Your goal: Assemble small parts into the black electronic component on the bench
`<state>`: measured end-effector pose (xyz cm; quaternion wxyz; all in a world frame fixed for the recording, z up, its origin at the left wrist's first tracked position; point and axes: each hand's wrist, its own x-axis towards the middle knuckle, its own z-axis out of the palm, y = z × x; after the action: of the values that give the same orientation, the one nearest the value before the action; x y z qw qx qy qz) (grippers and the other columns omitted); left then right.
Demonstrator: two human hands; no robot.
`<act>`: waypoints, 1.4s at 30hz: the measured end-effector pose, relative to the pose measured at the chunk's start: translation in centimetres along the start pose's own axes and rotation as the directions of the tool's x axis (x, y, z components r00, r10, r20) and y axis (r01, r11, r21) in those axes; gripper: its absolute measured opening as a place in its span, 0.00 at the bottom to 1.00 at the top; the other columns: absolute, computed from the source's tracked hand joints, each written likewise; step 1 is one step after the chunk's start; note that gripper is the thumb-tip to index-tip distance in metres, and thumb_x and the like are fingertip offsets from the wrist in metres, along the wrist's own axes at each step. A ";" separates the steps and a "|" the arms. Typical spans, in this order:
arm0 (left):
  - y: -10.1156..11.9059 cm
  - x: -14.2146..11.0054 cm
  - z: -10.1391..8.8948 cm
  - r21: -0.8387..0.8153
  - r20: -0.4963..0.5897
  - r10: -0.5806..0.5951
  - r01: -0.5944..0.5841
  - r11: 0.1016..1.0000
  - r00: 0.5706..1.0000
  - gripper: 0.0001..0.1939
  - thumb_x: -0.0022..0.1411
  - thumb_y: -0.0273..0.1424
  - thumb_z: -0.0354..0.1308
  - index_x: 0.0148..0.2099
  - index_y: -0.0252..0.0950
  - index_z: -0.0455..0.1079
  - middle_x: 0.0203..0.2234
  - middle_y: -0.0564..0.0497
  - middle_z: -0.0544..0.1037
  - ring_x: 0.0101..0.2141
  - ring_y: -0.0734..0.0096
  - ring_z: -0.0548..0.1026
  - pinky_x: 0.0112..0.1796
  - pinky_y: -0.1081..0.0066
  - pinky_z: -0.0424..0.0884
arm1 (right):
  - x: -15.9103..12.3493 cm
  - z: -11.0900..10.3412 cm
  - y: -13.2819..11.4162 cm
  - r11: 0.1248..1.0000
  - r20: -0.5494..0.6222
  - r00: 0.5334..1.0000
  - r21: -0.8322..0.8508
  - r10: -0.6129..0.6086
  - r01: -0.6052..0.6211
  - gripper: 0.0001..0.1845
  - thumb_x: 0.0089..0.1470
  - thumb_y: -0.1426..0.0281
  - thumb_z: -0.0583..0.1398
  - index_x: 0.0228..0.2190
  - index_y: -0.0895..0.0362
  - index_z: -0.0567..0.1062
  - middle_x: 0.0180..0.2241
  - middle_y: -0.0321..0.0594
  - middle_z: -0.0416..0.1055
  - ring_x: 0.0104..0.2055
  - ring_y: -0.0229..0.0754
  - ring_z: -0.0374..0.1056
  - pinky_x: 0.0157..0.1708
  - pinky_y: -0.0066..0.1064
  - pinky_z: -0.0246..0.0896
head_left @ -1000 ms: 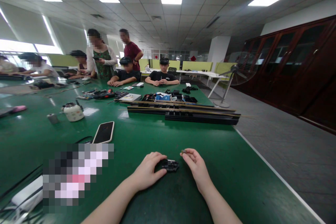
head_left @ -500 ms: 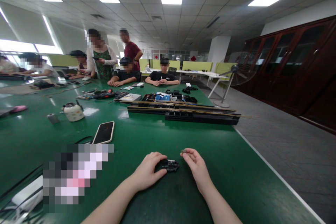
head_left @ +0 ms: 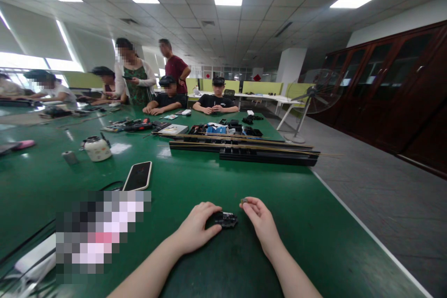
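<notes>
My left hand [head_left: 199,227] is closed around the left end of a small black device part [head_left: 228,220], thumb and fingers on either side of it. The part has a light strip along its top and lies low over the green table [head_left: 188,181]. To its right, my right hand [head_left: 260,221] pinches a small greyish-green piece [head_left: 243,201] between thumb and fingers. That piece is too small to name, and it is held apart from the black part.
Long black rails [head_left: 268,156] with thin brass-coloured rods lie across the table ahead. A phone [head_left: 138,176], a white jar [head_left: 98,149] and a grey metal cylinder [head_left: 70,157] are on the left. A white power strip [head_left: 37,256] with cables sits at the lower left. Several people sit or stand beyond.
</notes>
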<state>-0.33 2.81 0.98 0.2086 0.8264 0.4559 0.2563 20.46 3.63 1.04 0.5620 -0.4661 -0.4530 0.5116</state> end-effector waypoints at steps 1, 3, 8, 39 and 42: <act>0.0 0.0 0.0 0.000 0.000 0.000 0.000 1.000 1.000 0.19 0.56 0.32 0.57 0.51 0.41 0.65 0.43 0.49 0.71 0.44 0.62 0.67 0.47 0.64 0.62 | 0.0 0.0 0.0 1.000 -0.003 1.000 0.000 0.000 0.000 0.22 0.36 0.54 0.66 0.31 0.56 0.72 0.31 0.42 0.76 0.40 0.47 0.72 0.45 0.39 0.61; 0.0 0.0 0.0 0.001 0.001 0.001 -0.001 1.000 1.000 0.18 0.56 0.32 0.57 0.50 0.40 0.65 0.43 0.48 0.71 0.44 0.62 0.67 0.47 0.64 0.62 | 0.0 0.0 -0.1 1.000 -0.005 1.000 -0.002 0.000 0.000 0.23 0.36 0.54 0.66 0.31 0.56 0.72 0.31 0.42 0.76 0.40 0.47 0.72 0.45 0.39 0.61; 0.1 0.0 0.0 -0.001 0.006 -0.008 0.008 1.000 1.000 0.19 0.56 0.33 0.57 0.51 0.41 0.65 0.43 0.48 0.71 0.45 0.62 0.67 0.48 0.63 0.62 | -0.1 0.1 -0.3 1.000 -0.013 1.000 -0.003 0.003 -0.003 0.23 0.35 0.53 0.66 0.30 0.56 0.72 0.31 0.42 0.77 0.39 0.48 0.72 0.45 0.40 0.62; 0.0 0.0 0.0 -0.011 -0.002 -0.001 0.001 1.000 1.000 0.19 0.56 0.33 0.57 0.51 0.41 0.65 0.43 0.48 0.71 0.45 0.62 0.67 0.48 0.63 0.62 | -0.1 0.2 -0.3 0.999 -0.001 1.000 -0.045 -0.015 0.015 0.23 0.33 0.55 0.67 0.31 0.56 0.76 0.32 0.43 0.77 0.38 0.47 0.72 0.44 0.40 0.64; 0.0 0.0 0.0 -0.012 0.000 -0.007 0.007 1.000 1.000 0.19 0.56 0.33 0.57 0.51 0.41 0.65 0.43 0.48 0.71 0.45 0.62 0.67 0.48 0.63 0.62 | -0.1 0.2 -0.3 0.999 0.014 1.000 -0.045 -0.019 0.020 0.22 0.33 0.56 0.68 0.31 0.56 0.76 0.32 0.43 0.78 0.37 0.47 0.72 0.44 0.40 0.65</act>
<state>-0.33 2.77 0.98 0.2144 0.8236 0.4571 0.2585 20.30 3.51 1.39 0.5532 -0.4708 -0.4728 0.4987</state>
